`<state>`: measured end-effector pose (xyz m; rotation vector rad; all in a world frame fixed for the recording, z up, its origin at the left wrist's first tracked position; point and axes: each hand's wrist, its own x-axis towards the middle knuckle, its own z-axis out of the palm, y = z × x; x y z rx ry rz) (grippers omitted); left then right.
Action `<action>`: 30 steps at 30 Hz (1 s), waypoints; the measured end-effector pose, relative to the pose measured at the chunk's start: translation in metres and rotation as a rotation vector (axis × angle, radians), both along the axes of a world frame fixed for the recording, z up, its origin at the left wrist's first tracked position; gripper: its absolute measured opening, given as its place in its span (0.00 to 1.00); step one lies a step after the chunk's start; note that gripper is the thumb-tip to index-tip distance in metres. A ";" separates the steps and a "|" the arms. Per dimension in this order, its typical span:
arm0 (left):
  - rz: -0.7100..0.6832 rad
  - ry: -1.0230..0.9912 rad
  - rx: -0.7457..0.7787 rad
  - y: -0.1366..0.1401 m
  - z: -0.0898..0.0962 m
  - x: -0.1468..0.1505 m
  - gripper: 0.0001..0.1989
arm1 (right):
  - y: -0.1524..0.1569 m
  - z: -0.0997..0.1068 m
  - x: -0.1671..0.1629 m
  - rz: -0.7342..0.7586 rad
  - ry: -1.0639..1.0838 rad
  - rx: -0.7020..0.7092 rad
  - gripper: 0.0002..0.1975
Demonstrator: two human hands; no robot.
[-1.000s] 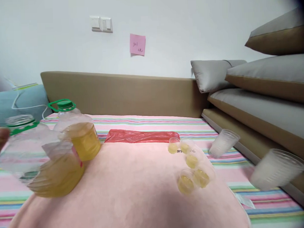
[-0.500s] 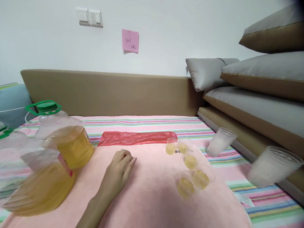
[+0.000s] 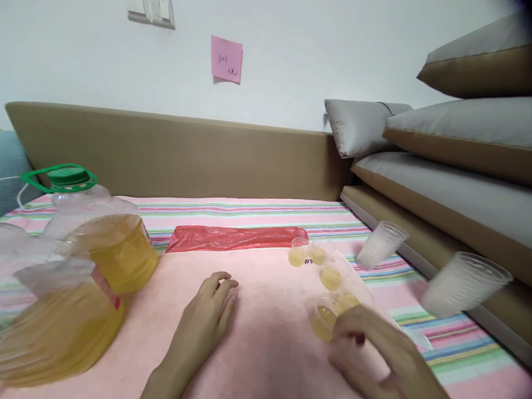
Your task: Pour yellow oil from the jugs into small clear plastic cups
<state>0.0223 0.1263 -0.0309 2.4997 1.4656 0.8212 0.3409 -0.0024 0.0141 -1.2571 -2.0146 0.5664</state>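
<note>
My left hand [image 3: 211, 309] rests on the pink mat [image 3: 271, 345], its fingers loosely bent and apart, holding nothing. My right hand [image 3: 380, 352] is slightly blurred at the lower right, thumb and fingers spread with a gap between them. Its fingertips are right beside the nearest clear plastic cup [image 3: 321, 324], which holds some yellow liquid; whether they touch it I cannot tell. Behind that one, a second cup [image 3: 348, 301] is partly covered by the hand. More such cups [image 3: 330, 278] with yellow liquid stand farther back on the mat.
Two large jugs of yellow liquid stand at left, a nearer jug [image 3: 65, 323] and a green-capped jug [image 3: 123, 251]. A red plastic bag [image 3: 236, 238] lies along the mat's far edge. Two stacks of clear cups [image 3: 465, 283] lie at right, beside piled cushions [image 3: 457, 187].
My right hand has come into view from the lower right and reached the nearest cups. My left hand's fingers have loosened and spread a little. The view has shifted slightly.
</note>
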 end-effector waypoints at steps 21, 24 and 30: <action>-0.035 -0.002 -0.108 -0.006 0.002 0.010 0.17 | 0.037 0.009 0.023 -0.286 -0.454 0.089 0.19; -0.047 0.012 -0.118 -0.007 0.001 0.012 0.17 | 0.037 0.008 0.023 -0.280 -0.454 0.064 0.17; -0.059 0.021 -0.149 -0.005 -0.001 0.012 0.16 | 0.038 0.008 0.022 -0.282 -0.472 0.015 0.17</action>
